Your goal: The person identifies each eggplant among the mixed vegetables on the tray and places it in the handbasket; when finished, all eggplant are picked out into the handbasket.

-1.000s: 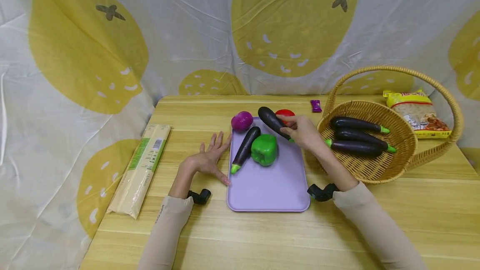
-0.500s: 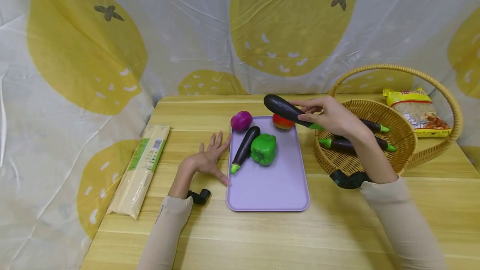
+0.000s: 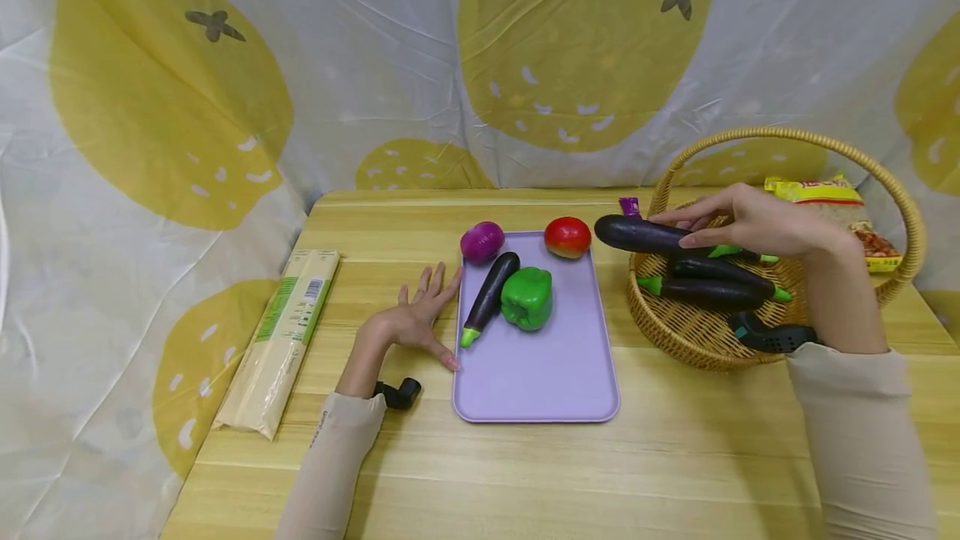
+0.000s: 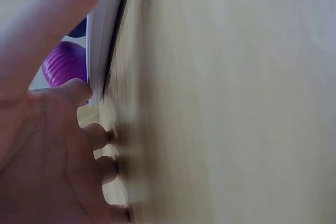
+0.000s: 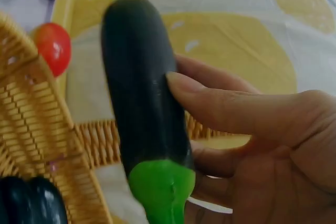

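Note:
My right hand pinches a dark eggplant between thumb and fingers, above the far left part of the wicker basket. More eggplants lie inside that basket, partly covered by the hand and the held one. My left hand rests with spread fingers at the left edge of the lilac tray, its thumb and index fingertip at the rim. On the tray are another eggplant, a green bell pepper and, at its far right corner, a red tomato-like item. A purple onion-like item sits at the far left corner.
A long pack of pale noodles lies left of the left hand. Behind the basket are a yellow food bag and a small purple packet. The basket's tall handle arches over it. A lemon-print cloth hangs behind the table.
My right hand has lifted the eggplant off the far part of the tray and carried it right, over to the basket. The left hand has stayed in place.

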The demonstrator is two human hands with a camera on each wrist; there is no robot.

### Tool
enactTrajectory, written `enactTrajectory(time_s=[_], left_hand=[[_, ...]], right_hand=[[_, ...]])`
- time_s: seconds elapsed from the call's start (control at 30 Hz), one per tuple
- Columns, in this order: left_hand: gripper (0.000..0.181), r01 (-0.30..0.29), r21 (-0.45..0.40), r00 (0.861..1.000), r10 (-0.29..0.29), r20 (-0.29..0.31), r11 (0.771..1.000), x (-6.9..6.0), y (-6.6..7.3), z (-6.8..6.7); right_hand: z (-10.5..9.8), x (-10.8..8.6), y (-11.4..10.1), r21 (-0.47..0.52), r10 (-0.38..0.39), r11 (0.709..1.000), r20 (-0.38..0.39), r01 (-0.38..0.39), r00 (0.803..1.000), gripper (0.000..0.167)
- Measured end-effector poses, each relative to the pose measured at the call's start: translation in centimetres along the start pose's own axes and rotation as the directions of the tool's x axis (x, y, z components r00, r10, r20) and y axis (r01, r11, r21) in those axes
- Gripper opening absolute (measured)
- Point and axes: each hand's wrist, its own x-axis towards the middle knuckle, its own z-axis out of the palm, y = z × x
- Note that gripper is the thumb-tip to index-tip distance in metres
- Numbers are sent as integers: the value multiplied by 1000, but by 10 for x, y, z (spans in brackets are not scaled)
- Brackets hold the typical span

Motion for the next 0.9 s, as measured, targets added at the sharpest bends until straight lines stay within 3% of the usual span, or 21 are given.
enactTrajectory(time_s=[0.13,0.3,0.47,0.57,0.67,0.9], left_hand=[[152,4,-1,1000,-4,2,1000,0,0,0],[152,7,6,1000,-7,2,1000,0,0,0],[152,7,12,1000,-7,3,1000,-1,0,-1],[152,8,13,1000,-8,4,1000,-1,0,-1],[152,8,11,1000,-8,4,1000,-1,0,-1],[152,6,7,1000,-6,2,1000,0,0,0]], right_hand=[[-3,-11,22,51,-1,999,89,-4,996,40],[-7,-22,43,71,88,993,145,-99,986,42],[-8,-26,54,-15,241,970,158,-241,958,44],[-8,-25,59,-82,286,958,159,-276,945,44],[-7,-22,63,-79,278,960,180,-268,944,44],[-2,-14,71,51,228,968,220,-245,948,42]])
